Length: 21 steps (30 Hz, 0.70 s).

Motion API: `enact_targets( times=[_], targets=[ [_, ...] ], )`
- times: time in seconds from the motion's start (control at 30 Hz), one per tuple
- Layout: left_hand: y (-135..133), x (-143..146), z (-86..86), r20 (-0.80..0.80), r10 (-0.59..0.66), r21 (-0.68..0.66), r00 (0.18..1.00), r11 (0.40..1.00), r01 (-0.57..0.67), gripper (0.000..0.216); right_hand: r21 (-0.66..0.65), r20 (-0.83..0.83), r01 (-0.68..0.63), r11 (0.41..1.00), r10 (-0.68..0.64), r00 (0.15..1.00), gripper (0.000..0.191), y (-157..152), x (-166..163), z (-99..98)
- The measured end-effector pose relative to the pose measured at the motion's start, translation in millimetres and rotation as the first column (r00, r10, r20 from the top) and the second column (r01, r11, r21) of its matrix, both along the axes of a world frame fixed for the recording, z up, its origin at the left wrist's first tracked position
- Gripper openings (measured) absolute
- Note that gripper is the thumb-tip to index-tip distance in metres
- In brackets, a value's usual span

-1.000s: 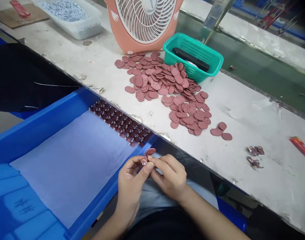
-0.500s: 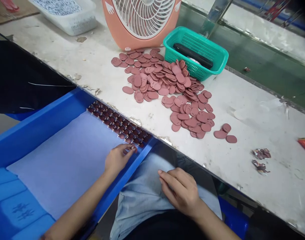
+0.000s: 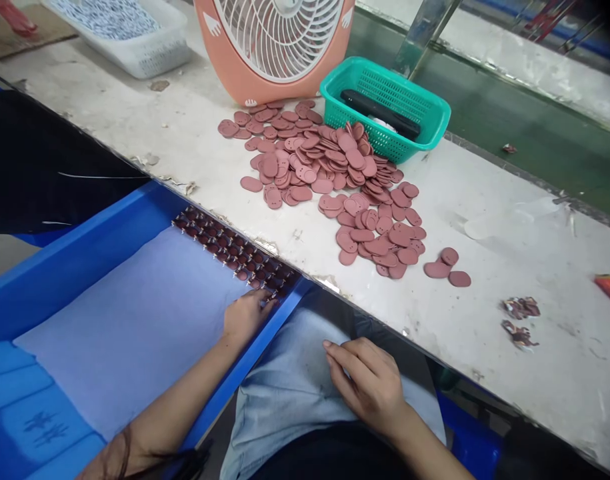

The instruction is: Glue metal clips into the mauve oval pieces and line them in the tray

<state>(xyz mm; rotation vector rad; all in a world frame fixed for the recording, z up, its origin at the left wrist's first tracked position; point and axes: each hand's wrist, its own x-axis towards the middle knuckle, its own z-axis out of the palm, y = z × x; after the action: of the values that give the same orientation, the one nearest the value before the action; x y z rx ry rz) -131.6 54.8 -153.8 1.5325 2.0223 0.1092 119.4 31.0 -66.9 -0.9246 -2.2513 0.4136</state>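
Observation:
My left hand (image 3: 245, 316) reaches into a blue tray (image 3: 69, 250). Its thumb and fingertips are closed on a small dark-red piece with a metal fitting, mostly hidden by the fingers. They are at the near end of the closely set rows of dark-red pieces (image 3: 229, 247), which carry small metal bits and lie along the tray's right side. A pale sheet (image 3: 139, 327) lines the tray. Over the lap, my right hand (image 3: 369, 383) hovers with its fingers loosely stretched, nothing seen in them.
On the worktable (image 3: 485, 333) lies a heap of flat reddish oval pieces (image 3: 355, 157). Behind it stand an orange fan (image 3: 265, 93) and a green basket (image 3: 437, 123) holding a black object (image 3: 379, 113). A white basket (image 3: 155, 57) sits far left; crumpled wrappers (image 3: 519, 320) lie right.
My left hand has moved slightly right and down onto the end of the rows, carrying the small piece. My right hand has shifted slightly right. The view has tilted a little.

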Motion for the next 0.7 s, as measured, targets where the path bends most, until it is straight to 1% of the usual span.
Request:
enact_targets(
  times=[0.1,0.2,0.4,0.5,0.7],
  targets=[
    [0,2,0.7,-0.021,-0.026,-0.015,0.999,1.0,0.025,0.031,0.005,0.002,0.001,1.0,-0.001,1.0,0.024,0,1,-0.3],
    [-4,0,5.3,-0.052,-0.032,-0.005,0.998,0.999,0.032,0.032,0.009,-0.001,0.003,1.0,-0.003,1.0,0.024,1,1,0.0],
    [-8,-14,16.6,-0.132,0.059,0.027,0.99,0.998,-0.055,0.041,0.027,0.013,0.019,0.999,-0.02,1.0,0.021,-1,7,5.7],
    [-6,-18,15.0,-0.13,0.07,0.015,0.989,0.998,-0.068,0.042,0.043,-0.004,0.033,0.999,-0.032,0.999,0.022,-3,12,9.7],
    [-3,-19,7.1,-0.09,0.05,-0.018,0.995,0.998,-0.052,0.034,0.114,-0.033,0.078,0.99,-0.075,0.997,0.025,-5,22,13.6]
  ],
)
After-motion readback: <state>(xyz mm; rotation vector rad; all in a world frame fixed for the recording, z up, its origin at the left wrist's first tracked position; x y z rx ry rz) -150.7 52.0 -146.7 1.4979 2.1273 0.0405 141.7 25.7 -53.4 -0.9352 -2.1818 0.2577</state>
